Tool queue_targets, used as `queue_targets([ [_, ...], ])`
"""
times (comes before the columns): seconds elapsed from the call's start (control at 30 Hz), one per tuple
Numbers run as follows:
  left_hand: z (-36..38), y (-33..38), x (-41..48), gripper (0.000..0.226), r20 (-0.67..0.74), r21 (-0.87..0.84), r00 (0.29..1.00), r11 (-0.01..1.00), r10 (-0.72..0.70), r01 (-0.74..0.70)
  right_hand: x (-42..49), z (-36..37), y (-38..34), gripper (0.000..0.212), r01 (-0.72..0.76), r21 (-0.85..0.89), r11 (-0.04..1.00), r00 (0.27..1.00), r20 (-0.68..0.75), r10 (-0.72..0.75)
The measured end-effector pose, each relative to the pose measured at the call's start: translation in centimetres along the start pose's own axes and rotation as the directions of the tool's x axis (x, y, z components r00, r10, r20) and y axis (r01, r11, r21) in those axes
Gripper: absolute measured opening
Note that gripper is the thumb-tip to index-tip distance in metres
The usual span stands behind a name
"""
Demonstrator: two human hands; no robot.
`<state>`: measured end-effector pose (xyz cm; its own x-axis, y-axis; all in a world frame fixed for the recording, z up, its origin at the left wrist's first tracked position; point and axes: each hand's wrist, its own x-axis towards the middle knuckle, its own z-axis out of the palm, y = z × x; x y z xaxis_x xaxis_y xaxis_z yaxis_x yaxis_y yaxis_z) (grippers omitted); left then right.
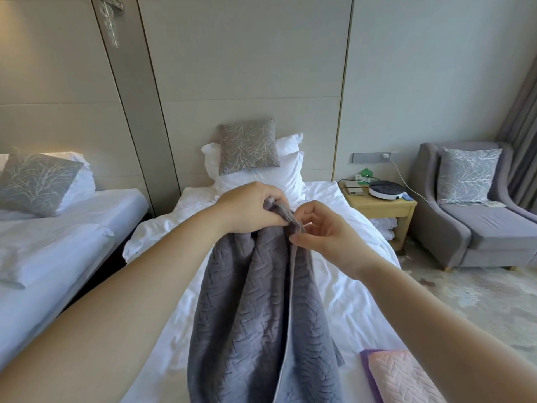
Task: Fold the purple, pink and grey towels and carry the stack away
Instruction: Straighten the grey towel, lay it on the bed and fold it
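Note:
A grey towel with a raised zigzag pattern hangs lengthwise in front of me over the white bed. My left hand grips its bunched top edge. Just to the right, my right hand pinches the same top edge between thumb and fingers. At the bottom right, a folded pink towel lies on top of a folded purple towel, of which only the left edge shows. My right forearm hides part of that stack.
White pillows and a grey patterned cushion sit at the head of the bed. A second bed stands on the left. On the right are a wooden bedside table with a round white device, and a grey armchair.

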<state>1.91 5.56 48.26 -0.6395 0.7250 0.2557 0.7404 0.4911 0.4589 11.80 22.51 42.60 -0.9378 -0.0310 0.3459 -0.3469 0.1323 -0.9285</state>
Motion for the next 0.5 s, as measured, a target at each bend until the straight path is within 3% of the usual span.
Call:
queue_targets([
  [0.17,-1.8,0.6,0.2,0.018,-0.208,-0.118,0.977,0.991,0.044,-0.07,-0.8,0.3,2.2,0.007,0.008,-0.118,0.993,1.0,0.007,-0.007],
  [0.27,-3.3,0.1,0.3,0.023,-0.319,-0.067,0.948,0.997,0.005,-0.028,-0.8,0.2,2.8,0.028,-0.075,-0.269,0.96,0.991,-0.125,0.042],
  [0.37,-3.2,-0.5,0.5,0.018,-0.425,0.021,0.899,0.991,-0.108,0.129,-0.7,0.7,1.9,0.034,0.015,-0.498,0.867,0.88,-0.405,-0.248],
  [0.43,-2.6,-0.7,0.5,0.012,-0.496,0.017,0.853,0.981,-0.161,0.195,-0.7,1.7,1.3,0.028,0.1,-0.594,0.798,0.802,-0.427,-0.418],
  [0.5,-2.1,-0.6,0.6,0.008,-0.541,-0.012,0.819,0.976,-0.19,0.219,-1.0,3.1,1.3,0.028,0.099,-0.592,0.8,0.851,-0.366,-0.377],
])
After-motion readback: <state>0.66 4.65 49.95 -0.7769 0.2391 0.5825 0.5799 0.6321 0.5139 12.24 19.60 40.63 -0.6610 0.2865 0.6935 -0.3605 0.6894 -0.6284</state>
